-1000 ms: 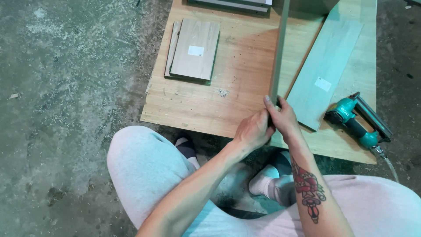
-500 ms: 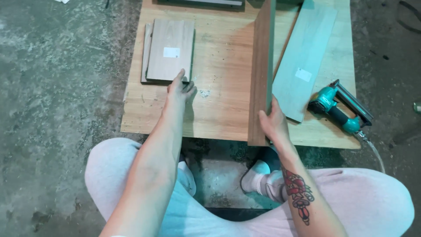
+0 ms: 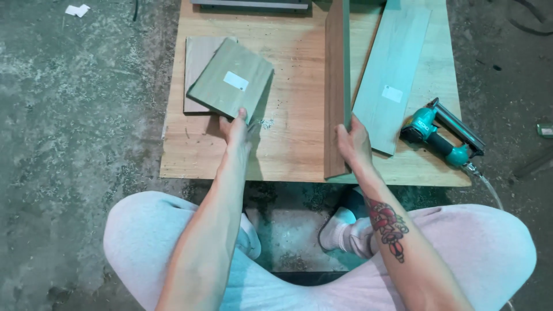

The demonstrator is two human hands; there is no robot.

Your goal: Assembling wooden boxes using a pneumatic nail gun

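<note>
My left hand (image 3: pixel 236 128) grips the near corner of a small square wooden panel (image 3: pixel 229 80) and lifts it, tilted, off another small panel (image 3: pixel 197 68) that lies flat beneath it. My right hand (image 3: pixel 352 141) holds a long brown board (image 3: pixel 336 86) standing on its edge across the low wooden table (image 3: pixel 288 138). A long pale grey plank (image 3: pixel 391 75) with a white sticker lies flat just right of the brown board.
A teal pneumatic nail gun (image 3: pixel 440 136) with a hose lies at the table's near right corner. A grey board (image 3: pixel 253 4) rests at the far edge. Rough concrete floor (image 3: pixel 75 132) surrounds the table. My legs are crossed below it.
My left hand left the upright board, reached left to the small panels and lifted the top one. The right hand stayed on the long board, which now shows its brown face.
</note>
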